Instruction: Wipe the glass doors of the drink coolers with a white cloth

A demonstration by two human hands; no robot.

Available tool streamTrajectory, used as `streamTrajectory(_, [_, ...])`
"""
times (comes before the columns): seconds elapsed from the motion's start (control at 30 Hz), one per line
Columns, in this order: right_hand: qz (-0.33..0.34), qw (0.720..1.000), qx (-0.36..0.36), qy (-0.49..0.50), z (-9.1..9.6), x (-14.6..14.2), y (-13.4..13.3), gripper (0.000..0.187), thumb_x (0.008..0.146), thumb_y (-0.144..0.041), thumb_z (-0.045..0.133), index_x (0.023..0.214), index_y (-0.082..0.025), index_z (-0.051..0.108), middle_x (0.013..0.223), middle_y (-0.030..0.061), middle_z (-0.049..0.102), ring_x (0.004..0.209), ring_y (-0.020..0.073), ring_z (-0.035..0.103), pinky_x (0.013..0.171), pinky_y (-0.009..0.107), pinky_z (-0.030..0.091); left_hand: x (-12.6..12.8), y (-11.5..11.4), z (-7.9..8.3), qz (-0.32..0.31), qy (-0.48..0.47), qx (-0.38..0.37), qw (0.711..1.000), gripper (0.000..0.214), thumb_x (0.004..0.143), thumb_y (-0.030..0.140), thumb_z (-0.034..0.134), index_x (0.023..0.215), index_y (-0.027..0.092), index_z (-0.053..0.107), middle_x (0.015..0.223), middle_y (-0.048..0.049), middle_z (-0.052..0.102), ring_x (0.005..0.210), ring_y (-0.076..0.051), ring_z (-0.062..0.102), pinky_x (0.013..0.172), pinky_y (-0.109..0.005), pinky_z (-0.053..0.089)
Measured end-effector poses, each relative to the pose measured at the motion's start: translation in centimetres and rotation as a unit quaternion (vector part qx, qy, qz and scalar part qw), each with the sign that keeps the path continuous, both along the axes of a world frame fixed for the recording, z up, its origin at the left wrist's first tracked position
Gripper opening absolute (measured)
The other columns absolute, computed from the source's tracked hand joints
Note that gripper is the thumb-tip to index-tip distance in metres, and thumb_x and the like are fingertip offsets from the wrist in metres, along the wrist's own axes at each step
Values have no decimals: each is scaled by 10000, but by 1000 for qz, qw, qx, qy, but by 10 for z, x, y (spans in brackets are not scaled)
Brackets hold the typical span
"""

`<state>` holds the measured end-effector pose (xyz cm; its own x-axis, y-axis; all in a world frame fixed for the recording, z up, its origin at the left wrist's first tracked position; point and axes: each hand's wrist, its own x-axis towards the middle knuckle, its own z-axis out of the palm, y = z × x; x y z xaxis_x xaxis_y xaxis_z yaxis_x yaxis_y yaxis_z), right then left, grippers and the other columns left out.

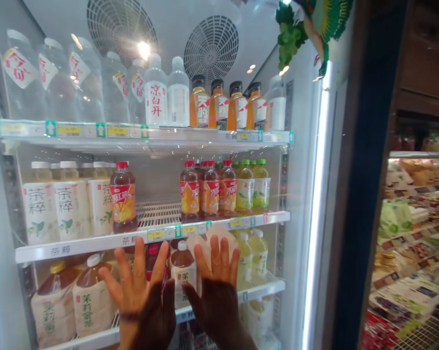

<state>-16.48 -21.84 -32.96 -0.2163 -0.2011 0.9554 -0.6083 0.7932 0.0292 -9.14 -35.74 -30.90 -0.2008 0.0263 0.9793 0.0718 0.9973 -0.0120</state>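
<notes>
Both my hands are raised flat against the glass door [303, 184] of a drinks fridge, in front of the lower shelves. My left hand [135, 287] has its fingers spread and holds nothing, with a dark band at the wrist. My right hand [215, 277] also has its fingers stretched upward. A crumpled white tissue or cloth [208, 243] lies under its fingertips against the glass. Dark shapes below the fingers look like shadow or reflection. Behind the hands stand tea bottles with white caps [183, 272].
The top shelf [139, 131] carries clear water bottles and orange juice bottles [226, 104]. The middle shelf holds white tea bottles [69, 204], red-capped iced tea [123, 197] and green-capped drinks [254, 187]. A dark door frame [365, 194] and snack shelves [416, 243] stand on the right.
</notes>
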Motion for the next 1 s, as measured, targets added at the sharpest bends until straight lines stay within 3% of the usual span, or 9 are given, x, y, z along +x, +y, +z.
streamTrajectory(0.13, [-7,1000,-10,12,4,-9,21,854,978,-620,398,1652,-214,67,1688,155,208,1573,410,95,1163,809,257,-8,22,-1,-4,7,-9,1000,768,956,176,471,1628,307,122,1719,-123,23,1584,-405,-29,1147,-841,48])
streamTrajectory(0.27, [-4,1000,-10,-3,-4,-20,48,843,983,-601,406,1650,-202,81,1674,168,246,1584,378,51,1137,823,284,-18,47,-2,-17,-2,-14,1000,789,950,167,487,1627,323,112,1719,-117,30,1585,-397,-23,1155,-837,54])
streamTrajectory(0.47, [7,997,-72,14,11,-44,96,778,1017,-511,377,1649,-220,29,1712,146,128,1587,390,40,1184,809,167,-39,89,-2,-24,-2,-16,1000,800,949,167,503,1625,342,112,1723,-89,30,1587,-385,-28,1190,-800,23])
streamTrajectory(0.63, [-45,997,-53,20,3,-56,130,795,1030,-552,321,1640,-127,39,1716,180,73,1585,403,19,1195,766,182,-55,113,-4,-21,12,-20,1000,777,948,170,530,1617,333,170,1723,-68,81,1590,-363,13,1228,-734,-1])
streamTrajectory(0.8, [-39,996,-77,23,36,-72,165,749,1046,-541,249,1640,-176,-26,1729,125,-26,1590,366,-30,1225,733,110,-65,125,-1,-6,31,-23,999,771,960,161,525,1616,332,159,1725,-50,58,1594,-336,-19,1248,-672,-51])
streamTrajectory(0.87, [-41,996,-82,20,32,-74,172,753,1048,-538,256,1639,-163,-20,1727,130,-46,1589,364,-47,1227,727,105,-68,127,0,5,39,-25,999,764,962,160,522,1616,327,163,1725,-43,57,1595,-322,-19,1254,-648,-67])
streamTrajectory(1.0, [-56,994,-90,13,6,-79,180,779,1045,-536,273,1633,-94,20,1719,181,-28,1587,386,-38,1223,724,121,-71,127,-1,18,45,-41,998,736,971,178,515,1612,325,186,1721,-33,85,1598,-299,13,1265,-627,-54])
